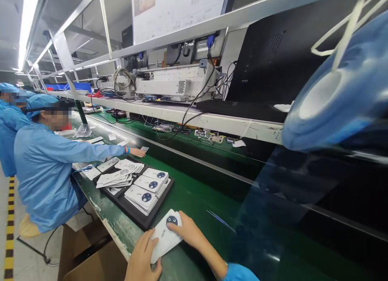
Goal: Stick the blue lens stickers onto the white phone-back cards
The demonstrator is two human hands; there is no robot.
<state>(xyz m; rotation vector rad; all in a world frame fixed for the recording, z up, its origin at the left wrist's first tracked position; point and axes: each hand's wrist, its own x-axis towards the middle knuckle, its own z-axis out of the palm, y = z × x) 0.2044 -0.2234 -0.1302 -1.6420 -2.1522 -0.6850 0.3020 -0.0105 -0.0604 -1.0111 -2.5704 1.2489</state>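
Note:
A small stack of white phone back panels [165, 242], each with a dark round camera patch, is held low in front of me at the near edge of the green bench. My left hand [143, 254] grips its left side, with fingers over the top face and the thumb at the lower edge. My right hand [186, 229] closes on its upper right, the thumb lying on the camera patch. Just beyond, a black tray [138, 217] carries neat stacks of similar panels [147, 188] and a looser, fanned pile of panels [121, 176].
Blue-handled tweezers [221, 221] lie right of my hands. A co-worker in blue [45, 159] sits to the left, one hand [138, 152] stretched over the bench. A shelf [194, 113] with equipment runs behind. A blurred blue object [342, 91] hangs close at upper right.

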